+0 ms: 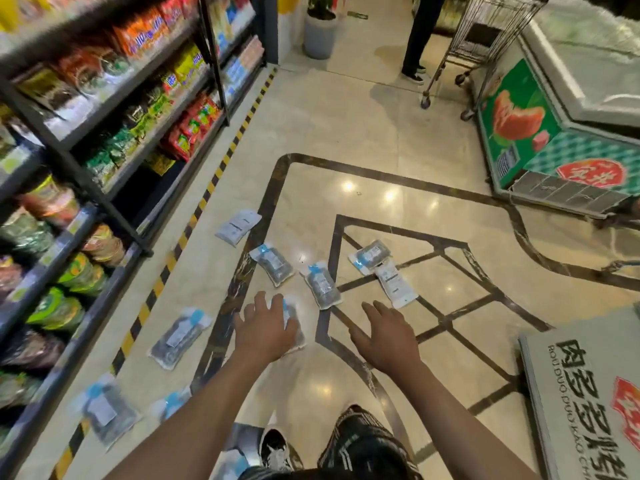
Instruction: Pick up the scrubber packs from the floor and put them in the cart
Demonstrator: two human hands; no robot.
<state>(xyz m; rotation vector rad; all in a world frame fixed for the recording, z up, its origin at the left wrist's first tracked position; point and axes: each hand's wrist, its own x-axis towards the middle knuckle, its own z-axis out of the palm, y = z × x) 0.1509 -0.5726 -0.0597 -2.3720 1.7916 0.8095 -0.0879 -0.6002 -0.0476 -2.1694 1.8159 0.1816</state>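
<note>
Several clear scrubber packs with blue labels lie scattered on the shiny tiled floor. My left hand (266, 327) reaches down with spread fingers over one pack (294, 320), partly hiding it; contact cannot be told. My right hand (384, 336) hovers open beside it, holding nothing. Other packs lie at the near left (180, 337), further left (104, 414), ahead (273, 265), in the middle (322, 285) and further right (394, 284). A wire shopping cart (485, 39) stands far ahead at the top right.
Stocked snack shelves (104, 133) line the left, edged by yellow-black floor tape. A chest freezer (571, 116) fills the right, and a cardboard box (581, 403) sits at the near right. A person's legs (419, 39) stand by the cart. A grey planter (318, 32) stands far ahead.
</note>
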